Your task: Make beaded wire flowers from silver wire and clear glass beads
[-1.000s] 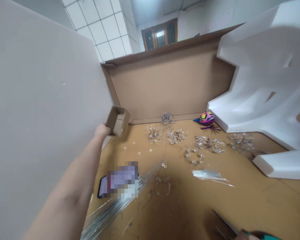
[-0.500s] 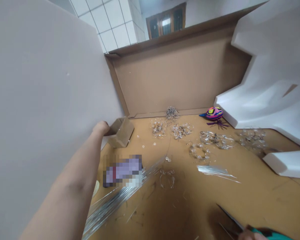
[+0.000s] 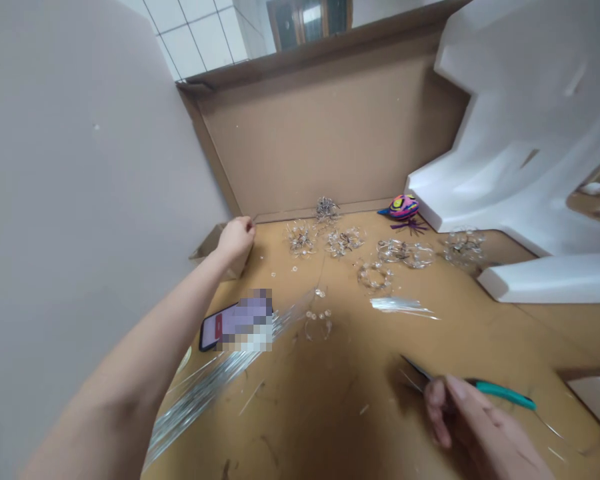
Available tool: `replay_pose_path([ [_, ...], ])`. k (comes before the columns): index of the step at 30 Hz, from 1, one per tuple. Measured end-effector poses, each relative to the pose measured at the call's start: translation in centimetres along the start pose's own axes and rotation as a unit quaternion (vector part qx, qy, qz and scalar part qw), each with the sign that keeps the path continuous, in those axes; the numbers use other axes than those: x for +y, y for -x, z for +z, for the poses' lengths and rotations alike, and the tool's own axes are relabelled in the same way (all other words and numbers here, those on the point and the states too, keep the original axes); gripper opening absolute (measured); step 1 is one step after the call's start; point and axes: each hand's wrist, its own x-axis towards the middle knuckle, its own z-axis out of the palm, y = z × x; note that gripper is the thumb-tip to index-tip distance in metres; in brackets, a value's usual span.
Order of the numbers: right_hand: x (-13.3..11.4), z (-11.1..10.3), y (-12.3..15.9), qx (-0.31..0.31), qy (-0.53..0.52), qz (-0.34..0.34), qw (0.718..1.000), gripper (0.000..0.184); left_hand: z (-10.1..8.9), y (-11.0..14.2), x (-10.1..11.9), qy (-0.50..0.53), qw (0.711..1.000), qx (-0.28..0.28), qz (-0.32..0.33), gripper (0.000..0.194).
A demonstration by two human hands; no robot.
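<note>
My left hand [image 3: 237, 237] is above the rim of a small cardboard box [image 3: 211, 250], its fingertips pinched together. Whatever they hold, if anything, is too small to make out. At the lower right my right hand [image 3: 467, 417] has its fingers closed around the middle of green-handled pliers [image 3: 505, 393]. The pliers' dark, slim jaws point up and left, with a thin strand alongside them. Between the hands lies a small ring of wire with clear beads [image 3: 319, 325]. A few loose clear beads [image 3: 295, 269] are scattered close to the box.
A phone [image 3: 230, 323] lies by a long bundle of silver wires [image 3: 205, 387]. Several beaded wire rings [image 3: 375, 275] sit farther back, near a colourful patterned object [image 3: 403, 207]. A shorter wire bundle [image 3: 400, 305] is to the right. White foam [image 3: 520, 153] stands on the right.
My left hand has moved from the box's left side to above its right edge. My right hand has come further into view at the pliers. The whole view has shifted.
</note>
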Motion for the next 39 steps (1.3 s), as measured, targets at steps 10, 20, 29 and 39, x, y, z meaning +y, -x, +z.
replay_pose_path([
  [10,-0.8,-0.1,0.1,-0.004,-0.071,-0.02,0.997,0.045,2.4,11.0,6.8,0.133,0.933,-0.286,0.174,0.021],
  [20,-1.2,-0.1,0.1,-0.013,-0.086,-0.047,0.995,0.041,4.8,15.6,8.8,0.128,0.93,-0.286,0.194,0.011],
  [29,-0.7,-0.2,-0.2,-0.01,-0.13,-0.047,0.99,0.041,2.3,17.7,8.9,0.243,0.919,-0.285,0.124,0.012],
  [39,-1.1,0.1,0.0,-0.015,-0.138,-0.049,0.989,0.041,2.1,21.3,7.4,0.439,0.846,-0.301,-0.018,0.03],
])
